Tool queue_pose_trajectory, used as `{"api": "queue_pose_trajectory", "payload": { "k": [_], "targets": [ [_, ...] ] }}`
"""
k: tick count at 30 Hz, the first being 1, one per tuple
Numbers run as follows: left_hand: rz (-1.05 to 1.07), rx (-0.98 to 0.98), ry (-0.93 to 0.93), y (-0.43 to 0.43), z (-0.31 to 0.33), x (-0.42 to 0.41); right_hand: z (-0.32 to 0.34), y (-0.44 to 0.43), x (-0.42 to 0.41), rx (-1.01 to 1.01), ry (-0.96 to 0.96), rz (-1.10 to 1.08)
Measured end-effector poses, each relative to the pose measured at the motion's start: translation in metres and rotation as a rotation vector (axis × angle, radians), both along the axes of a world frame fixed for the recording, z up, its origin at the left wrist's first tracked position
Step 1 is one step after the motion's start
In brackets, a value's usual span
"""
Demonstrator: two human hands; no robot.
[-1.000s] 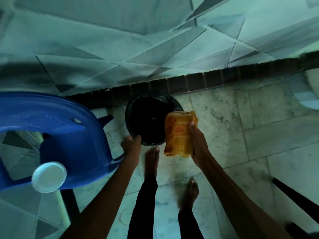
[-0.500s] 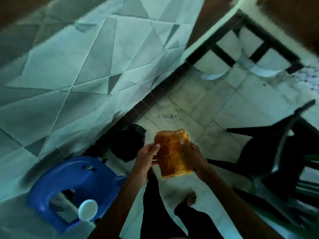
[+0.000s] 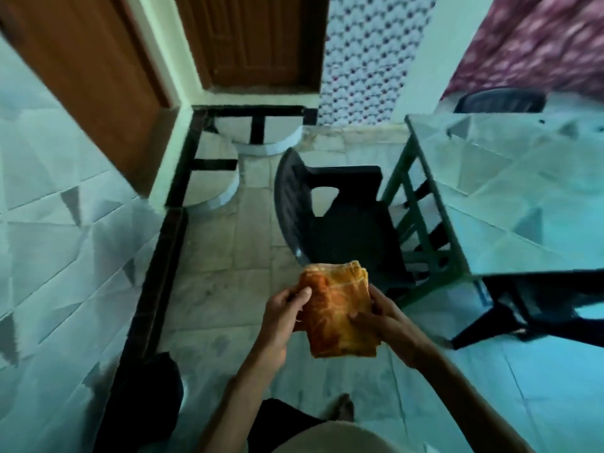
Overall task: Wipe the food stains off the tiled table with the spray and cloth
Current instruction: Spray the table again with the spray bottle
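A folded orange cloth (image 3: 338,308) is held in front of me at waist height, over the floor. My left hand (image 3: 282,317) grips its left edge, thumb on top. My right hand (image 3: 380,317) holds its right side, thumb pressed onto the top face. The tiled table (image 3: 510,197) with a green frame stands to the right, its pale patterned top partly in view. No spray bottle is visible.
A dark plastic chair (image 3: 330,217) stands just ahead of the cloth, tucked against the table's left side. Another dark chair (image 3: 500,101) sits at the table's far side. A tiled wall (image 3: 58,243) runs along the left, brown doors (image 3: 248,40) beyond. A dark bin (image 3: 157,387) sits low left.
My view has swung up and right, from the blue chair and black bin to the table and dark chair. My left hand has joined the right on the cloth.
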State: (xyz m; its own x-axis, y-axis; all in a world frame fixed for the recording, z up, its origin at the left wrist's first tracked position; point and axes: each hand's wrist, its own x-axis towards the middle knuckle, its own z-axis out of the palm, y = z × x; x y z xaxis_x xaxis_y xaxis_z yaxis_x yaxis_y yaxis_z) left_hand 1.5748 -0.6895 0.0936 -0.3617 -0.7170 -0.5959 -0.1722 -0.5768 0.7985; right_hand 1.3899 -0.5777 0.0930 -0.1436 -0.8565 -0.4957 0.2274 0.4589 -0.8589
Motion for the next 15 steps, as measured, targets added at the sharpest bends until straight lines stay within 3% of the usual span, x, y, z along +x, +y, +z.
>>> {"api": "queue_pose_trajectory", "payload": {
  "k": [5, 15],
  "targets": [
    [-0.235, -0.018, 0.031, 0.053, 0.008, -0.143, 0.013, 0.097, -0.115, -0.033, -0.008, -0.218],
    [-0.556, -0.111, 0.071, 0.112, 0.014, -0.370, 0.010, 0.199, -0.286, -0.079, 0.036, -0.579]
  ]
}}
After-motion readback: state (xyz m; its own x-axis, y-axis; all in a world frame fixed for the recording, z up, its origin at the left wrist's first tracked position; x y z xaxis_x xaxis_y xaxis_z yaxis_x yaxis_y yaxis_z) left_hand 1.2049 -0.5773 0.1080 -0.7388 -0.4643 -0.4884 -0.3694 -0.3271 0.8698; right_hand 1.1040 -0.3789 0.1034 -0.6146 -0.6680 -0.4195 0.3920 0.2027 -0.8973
